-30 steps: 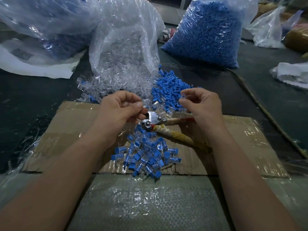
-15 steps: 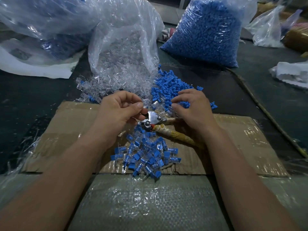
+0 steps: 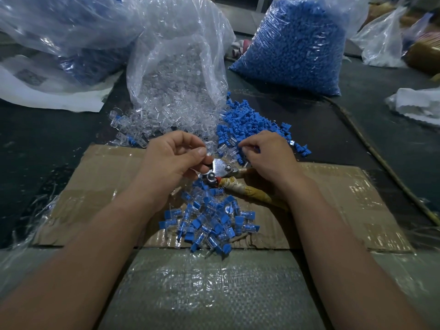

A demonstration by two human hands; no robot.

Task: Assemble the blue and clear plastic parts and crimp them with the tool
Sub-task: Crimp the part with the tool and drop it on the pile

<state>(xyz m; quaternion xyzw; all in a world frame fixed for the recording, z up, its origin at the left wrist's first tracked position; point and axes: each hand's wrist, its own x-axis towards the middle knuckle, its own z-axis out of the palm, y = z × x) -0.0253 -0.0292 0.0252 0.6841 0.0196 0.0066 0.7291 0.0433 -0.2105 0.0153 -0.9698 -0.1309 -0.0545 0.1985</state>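
Note:
My left hand (image 3: 175,160) pinches a small clear plastic part (image 3: 210,147) between thumb and fingers, just above the metal head of the crimp tool (image 3: 222,169). The tool lies on the cardboard (image 3: 107,177) with its cloth-wrapped handles running right under my right wrist. My right hand (image 3: 266,156) reaches palm-down into the loose blue parts (image 3: 250,122), fingertips closed among them; what they hold is hidden. A heap of assembled blue-and-clear pieces (image 3: 209,222) lies below the tool. Loose clear parts (image 3: 152,125) spill from an open bag.
An open clear bag (image 3: 178,67) of clear parts stands behind my hands. A full bag of blue parts (image 3: 292,46) sits at back right, another bag (image 3: 59,32) at back left. White plastic (image 3: 414,103) lies far right. A thin stick (image 3: 381,163) runs along the dark mat.
My right hand has dropped from mid-air, moved forward and left, and set its fingertips into the blue parts pile. My left hand has stayed in place with the clear part.

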